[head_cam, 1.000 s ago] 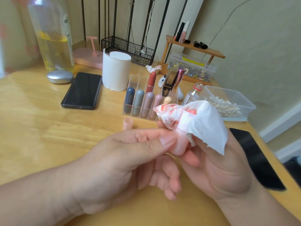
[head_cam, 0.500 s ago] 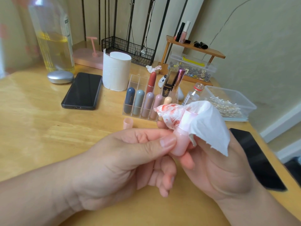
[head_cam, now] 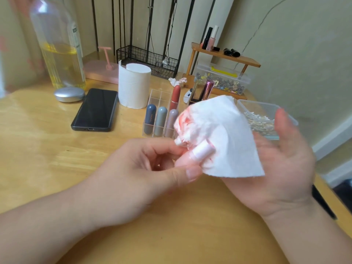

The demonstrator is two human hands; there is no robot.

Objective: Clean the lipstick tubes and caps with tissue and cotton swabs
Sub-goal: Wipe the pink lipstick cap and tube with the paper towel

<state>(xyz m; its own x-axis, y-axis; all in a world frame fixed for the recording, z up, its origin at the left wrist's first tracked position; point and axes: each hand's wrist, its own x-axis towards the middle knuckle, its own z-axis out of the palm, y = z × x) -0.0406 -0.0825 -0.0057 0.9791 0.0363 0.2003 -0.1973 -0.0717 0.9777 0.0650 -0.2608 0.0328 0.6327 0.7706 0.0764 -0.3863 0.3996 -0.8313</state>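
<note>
The left hand (head_cam: 137, 168) pinches the pink lipstick tube (head_cam: 202, 151) above the tabletop (head_cam: 57, 149), long axis aimed toward two o'clock into the stained tissue (head_cam: 224, 134) resting on the right hand (head_cam: 282, 168), its fingers released and spread.

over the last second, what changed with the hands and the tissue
The right hand opened. The stained tissue now lies spread across it instead of being wrapped round the top of the pink lipstick tube, so the tube's tip is bared. The left hand kept pinching the tube. The lipstick organiser, phone and tissue roll stayed put.
</note>
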